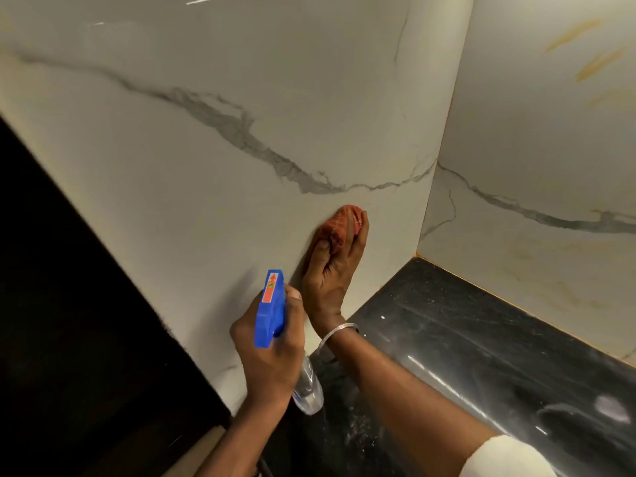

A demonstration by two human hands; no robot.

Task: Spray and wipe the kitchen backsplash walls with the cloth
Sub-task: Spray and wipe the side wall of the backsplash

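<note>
My right hand presses a bunched red-orange cloth flat against the white marble backsplash wall, just above the counter line. My left hand grips a spray bottle with a blue trigger head and a clear body, held close to the wall below and left of the cloth. The nozzle points up along the wall. A metal bangle sits on my right wrist.
A black speckled stone counter runs along the bottom right into the corner. A second marble wall with yellowish streaks meets the first at the corner on the right. A dark panel borders the wall on the left.
</note>
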